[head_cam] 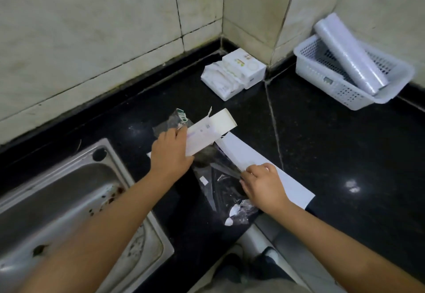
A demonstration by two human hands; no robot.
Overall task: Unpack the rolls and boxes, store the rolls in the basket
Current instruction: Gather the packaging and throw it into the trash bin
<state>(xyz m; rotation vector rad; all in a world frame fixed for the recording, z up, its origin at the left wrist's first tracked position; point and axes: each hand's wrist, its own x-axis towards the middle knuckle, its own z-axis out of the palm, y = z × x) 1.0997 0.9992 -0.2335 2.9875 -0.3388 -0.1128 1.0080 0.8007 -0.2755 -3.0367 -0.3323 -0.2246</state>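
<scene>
My left hand (171,152) grips a long white box (211,129) that sticks out of a clear plastic wrapper (216,177) on the black counter. My right hand (262,183) pinches the wrapper's near part, just right of the box. A second long white box (257,164) lies flat under my right hand, partly hidden by it. At the back right, a white perforated basket (345,90) holds one clear film roll (349,53), which leans on the basket rim.
A steel sink (69,200) is set in the counter at the left. Several white packs and a small box (234,72) lie in the tiled wall corner. Another crumpled wrapper (177,118) lies behind my left hand. The counter's front edge (264,235) is near me.
</scene>
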